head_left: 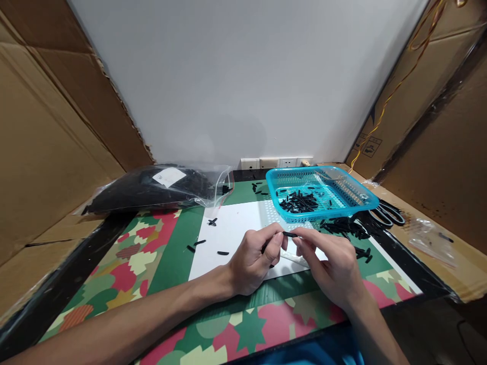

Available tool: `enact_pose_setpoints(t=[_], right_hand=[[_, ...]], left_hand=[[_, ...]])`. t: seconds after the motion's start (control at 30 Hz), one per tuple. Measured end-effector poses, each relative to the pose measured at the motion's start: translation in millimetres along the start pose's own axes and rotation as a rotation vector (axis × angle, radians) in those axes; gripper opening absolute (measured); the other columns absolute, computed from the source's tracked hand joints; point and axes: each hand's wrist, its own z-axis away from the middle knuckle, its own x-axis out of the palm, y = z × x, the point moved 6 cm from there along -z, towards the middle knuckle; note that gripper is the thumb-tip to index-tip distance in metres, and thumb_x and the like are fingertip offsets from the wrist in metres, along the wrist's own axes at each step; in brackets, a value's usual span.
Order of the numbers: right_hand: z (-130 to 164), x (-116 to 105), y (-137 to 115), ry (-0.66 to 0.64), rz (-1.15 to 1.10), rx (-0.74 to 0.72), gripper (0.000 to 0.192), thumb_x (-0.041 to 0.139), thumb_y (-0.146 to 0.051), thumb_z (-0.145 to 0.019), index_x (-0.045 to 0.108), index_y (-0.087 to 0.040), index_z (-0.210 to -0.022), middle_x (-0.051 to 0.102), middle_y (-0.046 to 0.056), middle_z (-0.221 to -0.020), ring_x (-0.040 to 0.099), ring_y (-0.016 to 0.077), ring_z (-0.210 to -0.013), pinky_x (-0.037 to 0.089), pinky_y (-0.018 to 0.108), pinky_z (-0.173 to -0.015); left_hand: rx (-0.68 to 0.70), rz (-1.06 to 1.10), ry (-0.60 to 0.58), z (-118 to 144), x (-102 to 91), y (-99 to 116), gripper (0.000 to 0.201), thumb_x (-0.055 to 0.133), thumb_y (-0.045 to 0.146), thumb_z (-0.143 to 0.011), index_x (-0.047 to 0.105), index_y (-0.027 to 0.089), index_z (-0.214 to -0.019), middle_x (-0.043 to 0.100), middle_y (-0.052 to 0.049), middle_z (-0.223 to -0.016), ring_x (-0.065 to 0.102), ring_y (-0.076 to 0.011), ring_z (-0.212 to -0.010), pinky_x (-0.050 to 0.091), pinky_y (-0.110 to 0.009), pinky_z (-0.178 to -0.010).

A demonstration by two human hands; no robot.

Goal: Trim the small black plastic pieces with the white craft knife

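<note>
Over the front of a white sheet [228, 223], my left hand [255, 258] is curled closed, its thumb and index finger pinching one end of a small black strip-like piece [289, 234]. The fingertips of my right hand [333, 258] close on the strip's other end. More black shows inside the curl of my left hand, too hidden to name. Loose black pieces [223, 253] of the same sort lie on the sheet to the left. A heap of them [344, 226] lies beyond my right hand, by a blue plastic basket [367, 203].
The basket holds many black pieces [300, 202]. A clear bag packed with black material [144, 190] lies at the back left. Scissors [386, 213] and a small clear bag [431, 238] are at the right. Cardboard walls [49, 96] flank the table; wall sockets [269, 163] sit behind.
</note>
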Motion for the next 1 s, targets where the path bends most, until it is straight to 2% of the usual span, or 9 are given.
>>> enact_pose_setpoints(t=[0.1, 0.27, 0.8, 0.87, 0.9, 1.0], right_hand=[[-0.4, 1.3, 0.5, -0.029, -0.011, 0.015, 0.016, 0.056, -0.014, -0.109, 0.070, -0.017, -0.104, 0.071, 0.001, -0.073, 0.066, 0.0139, -0.058, 0.048, 0.024, -0.059], [0.5, 2.2, 0.8, -0.053, -0.050, 0.037, 0.017, 0.053, -0.012, -0.110, 0.068, -0.017, -0.105, 0.067, -0.001, -0.071, 0.063, 0.0124, -0.058, 0.045, 0.022, -0.057], [1.6, 3.9, -1.0, -0.081, -0.041, 0.012, 0.021, 0.052, -0.015, -0.111, 0.070, -0.018, -0.102, 0.069, 0.000, -0.071, 0.063, 0.0128, -0.057, 0.046, 0.025, -0.058], [3.5, -1.2, 0.6, -0.004, -0.003, 0.039, 0.019, 0.054, -0.016, -0.110, 0.072, -0.019, -0.103, 0.072, 0.001, -0.073, 0.066, 0.0139, -0.059, 0.048, 0.026, -0.060], [4.8, -7.0, 3.3, 0.079, 0.030, 0.078, 0.018, 0.056, -0.018, -0.110, 0.073, -0.019, -0.103, 0.073, 0.001, -0.074, 0.067, 0.0146, -0.060, 0.050, 0.027, -0.062], [13.1, -34.8, 17.1, 0.450, 0.169, 0.276, 0.020, 0.060, -0.028, -0.110, 0.075, -0.020, -0.099, 0.071, 0.002, -0.070, 0.066, 0.0169, -0.059, 0.051, 0.030, -0.064]], left_hand=[[0.003, 0.004, 0.010, -1.0, -0.1, 1.5, 0.042, 0.043, 0.050, -0.113, 0.056, 0.019, -0.088, 0.046, 0.007, -0.057, 0.038, -0.0093, -0.050, 0.034, -0.024, -0.054], [0.016, -0.004, -0.001, -1.2, -0.9, 2.1, 0.040, 0.046, 0.050, -0.112, 0.056, 0.019, -0.088, 0.045, 0.008, -0.057, 0.037, -0.0093, -0.051, 0.032, -0.024, -0.054], [-0.028, 0.028, -0.002, -0.3, -0.1, 0.2, 0.045, 0.046, 0.055, -0.111, 0.059, 0.018, -0.091, 0.047, 0.007, -0.057, 0.037, -0.0090, -0.050, 0.032, -0.024, -0.051], [-0.041, 0.063, 0.014, -0.4, 0.2, -1.7, 0.045, 0.046, 0.056, -0.111, 0.058, 0.018, -0.090, 0.044, 0.007, -0.056, 0.036, -0.0089, -0.049, 0.030, -0.023, -0.050], [-0.047, 0.091, 0.028, -0.7, 0.2, -3.1, 0.045, 0.046, 0.056, -0.110, 0.058, 0.018, -0.089, 0.043, 0.008, -0.055, 0.035, -0.0089, -0.049, 0.028, -0.023, -0.049], [-0.066, 0.185, 0.086, -2.5, -0.8, -7.8, 0.046, 0.048, 0.057, -0.109, 0.058, 0.018, -0.087, 0.042, 0.008, -0.054, 0.034, -0.0088, -0.048, 0.026, -0.023, -0.047]])
